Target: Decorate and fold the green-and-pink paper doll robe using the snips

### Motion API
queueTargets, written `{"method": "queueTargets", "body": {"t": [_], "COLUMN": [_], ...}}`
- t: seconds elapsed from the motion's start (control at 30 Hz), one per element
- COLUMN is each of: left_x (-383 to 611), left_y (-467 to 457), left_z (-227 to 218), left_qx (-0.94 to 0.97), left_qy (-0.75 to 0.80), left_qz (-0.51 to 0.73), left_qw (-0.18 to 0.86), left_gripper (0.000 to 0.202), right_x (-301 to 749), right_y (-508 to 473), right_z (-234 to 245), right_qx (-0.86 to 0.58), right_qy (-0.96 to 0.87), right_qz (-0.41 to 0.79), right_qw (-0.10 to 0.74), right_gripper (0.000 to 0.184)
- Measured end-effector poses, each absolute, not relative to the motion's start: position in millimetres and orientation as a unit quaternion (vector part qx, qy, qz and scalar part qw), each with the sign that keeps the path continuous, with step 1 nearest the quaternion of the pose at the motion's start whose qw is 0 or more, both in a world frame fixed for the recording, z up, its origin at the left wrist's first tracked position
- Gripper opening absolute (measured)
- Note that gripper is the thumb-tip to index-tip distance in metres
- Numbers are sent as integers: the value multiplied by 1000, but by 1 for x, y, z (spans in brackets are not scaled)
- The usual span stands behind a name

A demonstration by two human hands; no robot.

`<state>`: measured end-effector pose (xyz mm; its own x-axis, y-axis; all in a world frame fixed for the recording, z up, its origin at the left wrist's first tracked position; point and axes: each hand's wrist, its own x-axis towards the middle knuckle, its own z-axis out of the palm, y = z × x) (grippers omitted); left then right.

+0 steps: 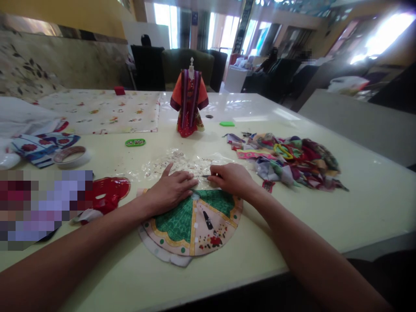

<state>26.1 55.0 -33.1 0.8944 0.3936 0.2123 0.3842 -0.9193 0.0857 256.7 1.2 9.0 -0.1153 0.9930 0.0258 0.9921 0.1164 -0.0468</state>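
My left hand (pixel 170 188) lies flat on a fan-shaped fabric skirt piece (pixel 195 229) with green and pink panels and gold trim. My right hand (pixel 230 178) pinches a thin dark pointed tool (pixel 206 176) at the piece's upper edge. The tool's exact kind is too small to tell. Just beyond both hands, a clear plastic sheet (pixel 175 164) speckled with glitter lies on the table. A miniature orange and red traditional dress (pixel 189 104) stands upright on a small stand farther back.
A heap of colourful fabric scraps (pixel 286 160) lies to the right on the pale table (pixel 341 208). Left of my hands are a red cut-out piece (pixel 110 195), a tape roll (pixel 71 157), a green tray (pixel 135 142) and a floral sheet (pixel 100 112). Seated people sit far back.
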Motion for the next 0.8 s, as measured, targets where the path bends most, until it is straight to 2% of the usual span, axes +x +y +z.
{"method": "queueTargets", "body": {"t": [0.37,0.8], "left_x": [26,26], "left_y": [56,55], "left_z": [-34,-34], "left_qx": [973,973], "left_qy": [201,201], "left_qz": [108,109], "left_qw": [22,27], "left_gripper": [35,35], "right_x": [248,248], "right_y": [-1,-2], "right_z": [1,3], "right_qx": [-639,-645], "right_qy": [-767,-762], "right_qz": [-52,-45], "right_qw": [-18,-34], "right_gripper": [27,29]}}
